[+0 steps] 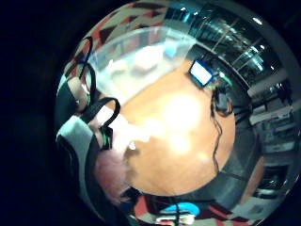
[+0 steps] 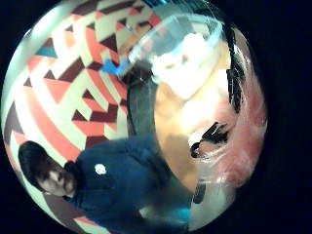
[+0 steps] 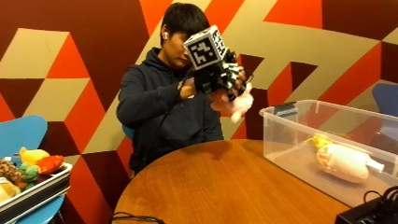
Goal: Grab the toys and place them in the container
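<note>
Gloved right hand (image 3: 217, 77) raised above round wooden table (image 3: 217, 186), fingers curled around pink plush toy (image 3: 235, 105). Clear plastic container (image 3: 292, 135) on table holds a cream plush toy (image 3: 343, 162).

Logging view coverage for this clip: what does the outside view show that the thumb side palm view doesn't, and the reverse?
Only the outside view shows the tray of toys on the blue chair, and the gloved right hand raised, gripping the pink plush toy. Only the thumb side view shows the carpet. Both show the clear container, a pale toy inside, the wooden table and the pink plush.
</note>
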A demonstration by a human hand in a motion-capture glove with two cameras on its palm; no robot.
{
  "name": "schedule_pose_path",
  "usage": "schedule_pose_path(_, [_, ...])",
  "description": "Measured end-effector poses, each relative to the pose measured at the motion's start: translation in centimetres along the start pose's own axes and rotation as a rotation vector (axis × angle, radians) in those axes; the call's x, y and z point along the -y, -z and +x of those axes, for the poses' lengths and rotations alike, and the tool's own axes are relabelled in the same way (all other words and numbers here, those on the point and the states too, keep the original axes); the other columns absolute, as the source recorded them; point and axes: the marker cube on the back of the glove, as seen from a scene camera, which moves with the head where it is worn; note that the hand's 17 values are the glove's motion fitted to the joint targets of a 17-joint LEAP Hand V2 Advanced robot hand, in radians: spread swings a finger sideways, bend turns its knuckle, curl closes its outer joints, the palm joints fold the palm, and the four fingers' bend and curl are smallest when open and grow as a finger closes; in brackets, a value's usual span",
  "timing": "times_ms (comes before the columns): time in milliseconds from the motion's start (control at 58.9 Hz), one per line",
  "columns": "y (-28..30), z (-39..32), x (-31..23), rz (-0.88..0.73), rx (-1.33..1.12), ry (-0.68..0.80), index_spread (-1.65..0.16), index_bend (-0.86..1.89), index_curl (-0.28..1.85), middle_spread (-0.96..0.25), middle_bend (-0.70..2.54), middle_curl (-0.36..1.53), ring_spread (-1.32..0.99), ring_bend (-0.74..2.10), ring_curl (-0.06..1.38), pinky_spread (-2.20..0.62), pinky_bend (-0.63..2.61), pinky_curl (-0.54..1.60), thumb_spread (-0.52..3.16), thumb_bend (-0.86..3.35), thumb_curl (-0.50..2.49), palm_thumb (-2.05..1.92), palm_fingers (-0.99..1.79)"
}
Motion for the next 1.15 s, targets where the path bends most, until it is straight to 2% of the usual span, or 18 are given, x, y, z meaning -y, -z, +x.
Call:
schedule_pose_path(187, [3.2,-2.4,4.3,0.415,0.243,-0.016,-0.41,0.38,1.02,-0.35,0.68,0.85,-0.43,1.04,0.60,-0.37,1.13,0.38,0.43,0.11,0.85,0.84,0.90])
schedule_pose_path(289, [2.0,-4.5,6.8,0.528,0.362,-0.011,-0.41,0.30,1.07,-0.36,0.63,0.87,-0.43,1.04,0.60,-0.37,1.17,0.39,0.42,0.07,0.87,0.81,0.83])
schedule_pose_path(340, [0.7,-5.8,7.6,0.478,0.408,-0.008,-0.40,0.23,1.09,-0.36,0.61,0.88,-0.43,1.06,0.61,-0.37,1.19,0.40,0.44,0.05,0.87,0.79,0.79])
schedule_pose_path(408, [-2.1,-8.4,8.3,0.296,0.482,0.002,-0.38,0.09,1.04,-0.34,0.54,0.86,-0.40,1.10,0.61,-0.34,1.21,0.40,0.64,0.00,0.83,0.71,0.65])
schedule_pose_path(459, [-3.4,-7.6,9.4,0.173,0.548,0.003,-0.36,0.08,1.00,-0.28,0.38,0.81,-0.35,0.96,0.60,-0.25,1.27,0.44,0.81,-0.04,0.77,0.61,0.14])
schedule_pose_path(476, [-3.6,-7.0,9.8,0.152,0.566,-0.001,-0.35,0.13,0.99,-0.24,0.31,0.79,-0.30,0.82,0.58,-0.21,1.29,0.45,0.85,-0.06,0.74,0.56,-0.14])
schedule_pose_path(527, [-3.7,-5.7,10.4,0.140,0.601,-0.017,-0.33,0.12,0.91,-0.16,0.22,0.73,-0.21,0.54,0.50,-0.14,1.28,0.42,0.94,-0.07,0.68,0.46,-0.39])
schedule_pose_path(611, [-3.0,-4.5,10.3,0.164,0.573,-0.033,-0.29,0.10,0.80,-0.08,0.13,0.64,-0.12,0.32,0.38,-0.07,1.22,0.37,1.06,-0.05,0.60,0.36,-0.35])
schedule_pose_path(713, [-1.9,-3.2,9.5,0.174,0.504,-0.045,-0.27,0.10,0.70,-0.02,0.12,0.56,-0.06,0.21,0.33,-0.02,1.16,0.34,1.15,-0.03,0.54,0.31,-0.28])
schedule_pose_path(1155, [1.3,2.4,4.1,0.189,0.284,-0.104,-0.24,0.17,0.50,0.03,0.13,0.37,0.01,0.14,0.26,0.03,1.05,0.27,1.27,-0.01,0.40,0.28,-0.19])
